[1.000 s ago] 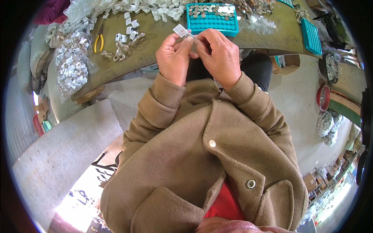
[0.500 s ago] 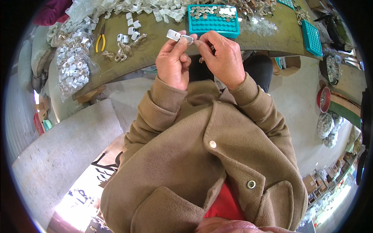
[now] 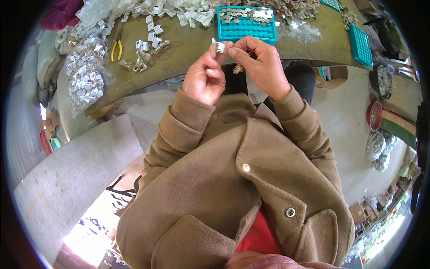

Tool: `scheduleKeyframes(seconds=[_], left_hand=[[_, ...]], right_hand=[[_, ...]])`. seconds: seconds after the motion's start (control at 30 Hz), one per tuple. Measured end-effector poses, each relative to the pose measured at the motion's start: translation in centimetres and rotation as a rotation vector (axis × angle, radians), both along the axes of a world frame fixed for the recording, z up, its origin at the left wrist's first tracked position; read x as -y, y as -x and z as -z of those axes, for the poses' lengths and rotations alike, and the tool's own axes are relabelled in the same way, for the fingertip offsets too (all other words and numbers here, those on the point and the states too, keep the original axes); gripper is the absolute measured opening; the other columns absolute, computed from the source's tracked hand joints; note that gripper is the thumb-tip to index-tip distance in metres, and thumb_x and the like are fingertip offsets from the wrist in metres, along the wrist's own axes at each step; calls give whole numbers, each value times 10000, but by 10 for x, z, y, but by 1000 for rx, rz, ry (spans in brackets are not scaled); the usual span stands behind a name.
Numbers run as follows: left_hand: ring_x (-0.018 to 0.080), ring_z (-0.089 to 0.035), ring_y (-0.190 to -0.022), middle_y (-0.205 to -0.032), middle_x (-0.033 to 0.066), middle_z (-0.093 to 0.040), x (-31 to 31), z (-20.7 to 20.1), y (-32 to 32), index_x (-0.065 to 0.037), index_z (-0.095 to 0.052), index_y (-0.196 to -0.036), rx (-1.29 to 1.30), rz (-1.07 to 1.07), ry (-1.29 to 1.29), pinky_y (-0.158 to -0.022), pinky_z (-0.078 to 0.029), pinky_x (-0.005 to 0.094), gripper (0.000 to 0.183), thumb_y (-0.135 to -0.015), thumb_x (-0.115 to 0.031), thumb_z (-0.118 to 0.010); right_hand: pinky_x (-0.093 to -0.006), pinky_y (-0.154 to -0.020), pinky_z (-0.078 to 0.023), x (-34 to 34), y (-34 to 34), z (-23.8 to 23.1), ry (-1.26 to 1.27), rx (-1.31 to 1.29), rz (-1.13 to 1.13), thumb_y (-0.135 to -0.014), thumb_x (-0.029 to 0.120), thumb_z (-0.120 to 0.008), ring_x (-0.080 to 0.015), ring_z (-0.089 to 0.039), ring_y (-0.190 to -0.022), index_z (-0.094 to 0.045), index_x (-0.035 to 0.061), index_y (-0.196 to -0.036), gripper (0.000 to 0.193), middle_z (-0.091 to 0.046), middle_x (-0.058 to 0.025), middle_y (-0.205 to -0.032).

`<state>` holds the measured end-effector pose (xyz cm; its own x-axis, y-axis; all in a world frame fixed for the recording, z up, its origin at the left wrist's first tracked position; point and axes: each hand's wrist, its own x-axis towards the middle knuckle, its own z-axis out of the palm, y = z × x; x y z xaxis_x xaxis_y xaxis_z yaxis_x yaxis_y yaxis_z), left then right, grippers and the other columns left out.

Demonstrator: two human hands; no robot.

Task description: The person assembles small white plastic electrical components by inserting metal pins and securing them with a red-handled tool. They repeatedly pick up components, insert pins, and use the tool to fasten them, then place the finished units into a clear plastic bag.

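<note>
Pinched in the left hand (image 3: pixel 204 80) grip – small white clip (image 3: pixel 219 46) – right hand (image 3: pixel 260 67) fingertips touching it

1. An olive-green table (image 3: pixel 188 54) spans the top, its near edge bowed by the lens.
2. The pale concrete floor (image 3: pixel 345 121) lies below it.
3. A grey concrete slab (image 3: pixel 76 175) sits lower left, with bright sunlight (image 3: pixel 98 228) beside it.

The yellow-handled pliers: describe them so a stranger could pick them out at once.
Start at the olive-green worktable across the top of the view and go to its left end. There, between a clear bag of small white parts and a tangle of twine, lie the yellow-handled pliers. They are the only tool there and the only bright yellow thing among white and grey pieces.
</note>
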<state>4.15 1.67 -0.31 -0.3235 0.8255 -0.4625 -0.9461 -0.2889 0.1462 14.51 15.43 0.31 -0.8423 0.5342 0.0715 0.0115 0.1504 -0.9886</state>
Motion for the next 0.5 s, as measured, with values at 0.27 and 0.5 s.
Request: scheduleKeyframes(seconds=[0.27,0.5], left_hand=[[89,-689,-934,-1129,120,-689,-9,-1,7,-18,-620,-1170,-363,23,234,-706,-575,184,257,-981,-192,-604],[140,-696,-915,-1109,127,-698,-12,-3,20,8,-628,-1169,-742,122,388,-758,-578,239,235,-972,-112,-580]], right_hand=[[-326,-572,-472,-12,-3,-7,-383,83,78,-860,117,-680,-211,-598,-617,-663,38,-863,81,-630,-89,-741],[-394,-625,-511,-51,23,-4,-695,11,258,-870,105,-642,-323,-635,-711,-690,74,-908,69,-645,-113,-810]])
